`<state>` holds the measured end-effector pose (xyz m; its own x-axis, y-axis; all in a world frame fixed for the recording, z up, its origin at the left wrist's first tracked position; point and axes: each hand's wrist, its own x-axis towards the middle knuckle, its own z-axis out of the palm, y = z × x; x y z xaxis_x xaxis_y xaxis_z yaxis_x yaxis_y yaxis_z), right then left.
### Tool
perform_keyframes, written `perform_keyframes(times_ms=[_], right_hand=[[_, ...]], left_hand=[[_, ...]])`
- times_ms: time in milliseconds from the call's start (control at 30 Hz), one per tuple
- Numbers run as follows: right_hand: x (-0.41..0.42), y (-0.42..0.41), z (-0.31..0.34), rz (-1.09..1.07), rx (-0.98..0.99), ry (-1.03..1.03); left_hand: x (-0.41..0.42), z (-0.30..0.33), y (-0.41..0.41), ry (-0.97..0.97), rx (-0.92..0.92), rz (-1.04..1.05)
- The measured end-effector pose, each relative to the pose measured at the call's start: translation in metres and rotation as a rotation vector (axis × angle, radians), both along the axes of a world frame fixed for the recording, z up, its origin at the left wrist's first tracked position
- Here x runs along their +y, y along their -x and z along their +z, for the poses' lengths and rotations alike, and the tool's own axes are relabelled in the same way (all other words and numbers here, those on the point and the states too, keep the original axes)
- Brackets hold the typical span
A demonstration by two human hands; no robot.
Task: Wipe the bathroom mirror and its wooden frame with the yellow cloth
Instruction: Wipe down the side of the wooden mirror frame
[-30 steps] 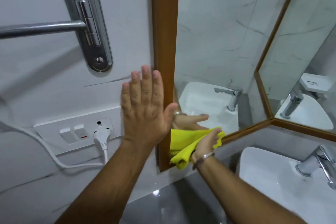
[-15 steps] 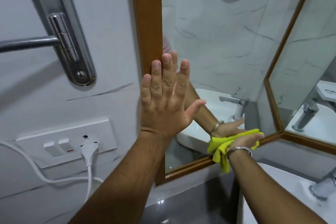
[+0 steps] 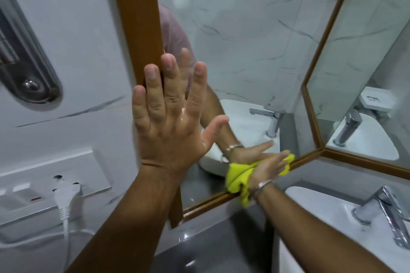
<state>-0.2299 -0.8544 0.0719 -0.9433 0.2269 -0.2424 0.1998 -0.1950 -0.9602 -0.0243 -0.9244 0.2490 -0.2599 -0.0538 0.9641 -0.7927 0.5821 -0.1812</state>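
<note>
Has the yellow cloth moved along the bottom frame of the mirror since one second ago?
Yes. The yellow cloth has slid right along the bottom frame, away from the lower left corner and toward the corner joint with the second mirror.

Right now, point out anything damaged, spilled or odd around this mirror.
Nothing looks damaged or spilled. The only oddity: the left hand is pressed flat on the mirror glass, which may leave prints, while the right hand wipes with the yellow cloth.

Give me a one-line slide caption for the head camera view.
Left hand flat against the wooden frame while right hand presses yellow cloth along the mirror's bottom edge.
</note>
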Motion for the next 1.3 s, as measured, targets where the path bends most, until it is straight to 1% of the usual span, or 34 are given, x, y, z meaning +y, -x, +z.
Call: perform_keyframes(times_ms=[33, 67, 133, 167, 267, 300, 333, 367, 433, 500, 533, 633, 700, 733, 800, 867, 900, 933, 1000, 1033, 1067, 1133, 1167, 1200, 1300], right_hand=[[0.01, 0.03, 0.007, -0.07, 0.044, -0.025], [0.022, 0.061, 0.014, -0.092, 0.032, -0.027], [0.041, 0.108, 0.019, -0.068, -0.061, 0.051], [0.043, 0.116, 0.018, -0.069, -0.062, 0.077], [0.021, 0.078, 0.008, -0.058, 0.114, 0.068], [0.01, 0.056, -0.002, -0.036, 0.134, 0.045], [-0.001, 0.029, -0.016, 0.022, 0.115, 0.022], [-0.007, 0.0, -0.028, 0.115, 0.093, 0.045], [-0.012, -0.047, -0.05, 0.306, 0.089, 0.161], [-0.012, -0.054, -0.057, 0.38, 0.089, 0.193], [-0.011, -0.04, -0.052, 0.345, 0.077, 0.192], [0.006, 0.022, -0.019, 0.068, -0.006, 0.052], [0.023, 0.074, 0.0, -0.07, -0.016, 0.028], [0.033, 0.1, 0.008, -0.092, -0.035, 0.049], [0.052, 0.141, 0.017, -0.053, -0.134, 0.141], [0.059, 0.152, 0.024, -0.019, -0.204, 0.138], [0.055, 0.141, 0.03, -0.032, -0.182, 0.099], [0.049, 0.12, 0.035, -0.074, -0.115, 0.057], [0.03, 0.074, 0.03, -0.141, 0.09, 0.032], [0.023, 0.053, 0.02, -0.123, 0.141, 0.074], [0.018, 0.035, 0.009, -0.057, 0.139, 0.15], [0.023, 0.012, -0.007, 0.148, 0.062, 0.313], [0.031, 0.006, -0.011, 0.239, 0.044, 0.349], [0.04, 0.004, -0.015, 0.302, 0.06, 0.332], [0.064, -0.002, -0.028, 0.466, 0.225, 0.045]], left_hand=[[0.0, 0.0, 0.001, -0.001, 0.0, 0.001], [0.001, 0.001, 0.001, -0.005, 0.0, -0.001], [0.002, 0.002, 0.001, -0.013, -0.006, 0.004], [0.003, 0.002, 0.001, -0.015, -0.009, 0.01], [0.004, 0.002, 0.001, -0.024, -0.002, 0.013], [0.003, 0.002, 0.002, -0.021, 0.001, 0.015], [0.003, 0.002, 0.001, -0.016, 0.003, 0.023], [0.002, 0.001, 0.0, -0.013, 0.003, 0.026], [0.002, 0.0, 0.0, -0.012, 0.008, 0.012], [0.002, -0.002, 0.0, -0.01, 0.016, 0.011], [0.002, -0.002, 0.001, -0.005, 0.017, 0.014], [-0.001, -0.002, 0.002, -0.001, 0.007, 0.009], [-0.001, -0.002, 0.002, 0.001, 0.007, 0.008], [0.0, -0.002, 0.002, -0.001, 0.006, 0.011], [0.001, -0.001, 0.002, -0.002, -0.009, 0.017], [0.0, 0.0, 0.001, -0.006, -0.021, 0.024], [0.001, 0.0, 0.001, -0.01, -0.021, 0.023], [0.001, 0.0, 0.001, -0.015, -0.018, 0.021], [0.001, 0.0, 0.001, -0.011, -0.017, 0.019], [0.001, 0.0, 0.001, -0.012, -0.022, 0.017], [0.001, 0.0, 0.001, -0.015, -0.025, 0.012], [0.001, 0.0, -0.001, -0.015, -0.023, 0.006], [0.002, 0.0, -0.001, -0.014, -0.023, 0.011], [0.003, 0.0, -0.001, -0.012, -0.021, 0.014], [0.002, 0.0, -0.001, -0.017, -0.007, 0.035]])
